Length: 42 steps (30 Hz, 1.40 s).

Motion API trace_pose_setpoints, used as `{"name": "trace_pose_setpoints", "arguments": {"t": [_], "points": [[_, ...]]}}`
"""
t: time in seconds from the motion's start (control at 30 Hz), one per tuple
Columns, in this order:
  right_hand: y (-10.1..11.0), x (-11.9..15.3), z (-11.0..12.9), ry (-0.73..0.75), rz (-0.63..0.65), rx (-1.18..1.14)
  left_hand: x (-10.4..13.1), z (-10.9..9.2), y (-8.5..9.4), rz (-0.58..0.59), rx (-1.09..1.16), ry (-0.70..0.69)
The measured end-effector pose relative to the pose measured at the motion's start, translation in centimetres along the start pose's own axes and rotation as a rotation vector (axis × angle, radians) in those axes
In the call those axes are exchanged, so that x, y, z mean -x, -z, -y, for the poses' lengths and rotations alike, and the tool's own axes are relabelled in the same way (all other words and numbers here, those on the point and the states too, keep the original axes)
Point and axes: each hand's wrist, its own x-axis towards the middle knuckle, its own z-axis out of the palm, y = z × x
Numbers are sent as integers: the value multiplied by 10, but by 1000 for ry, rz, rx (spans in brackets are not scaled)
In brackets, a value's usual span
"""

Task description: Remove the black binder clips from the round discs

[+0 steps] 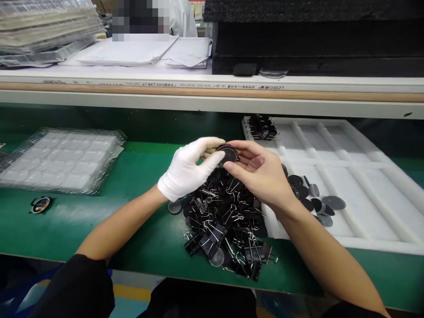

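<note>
My left hand (194, 165), in a white glove, and my bare right hand (260, 170) both grip a round black disc-shaped part (230, 154) between fingers and thumbs. The part is held above a heap of black binder clips (215, 234) with silver wire handles. Clear and dark discs lie among the clips, such as a clear disc (217, 257) near the front. To the right of my right wrist, several loose black and grey discs (334, 203) rest on a white compartment tray (367, 198). My palms and inner fingers are partly hidden.
Stacked clear plastic trays (62, 161) lie at the left, with a small black-rimmed round part (41, 205) in front. More binder clips (261, 127) sit at the white tray's back corner. A shelf edge (165, 99) crosses above; black foam blocks (314, 44) and papers (126, 51) are on it.
</note>
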Motion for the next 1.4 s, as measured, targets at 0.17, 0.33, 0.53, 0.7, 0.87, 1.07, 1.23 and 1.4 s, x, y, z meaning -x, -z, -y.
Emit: {"name": "trace_pose_setpoints", "arguments": {"t": [0.17,0.33,0.53,0.7,0.87,1.07,1.23,1.4], "points": [[6,2,-1,16,-64,46,-12,-6,29,236,-203,26],[14,-2,0,60,-89,13,-20,-6,62,897,-552,135],[13,-3,0,48,-56,10,0,-4,28,1036,-837,-202],[19,-3,5,44,-49,11,-2,5,23,982,-798,-312],[31,-3,19,17,-28,-46,-17,-2,38,516,-467,-20],[19,3,20,-63,13,-122,-16,-14,28,275,11,310],[6,4,11,-80,35,-171,-13,-12,26,423,253,318],[11,5,16,-48,94,-83,-17,-16,42,441,42,258]]}}
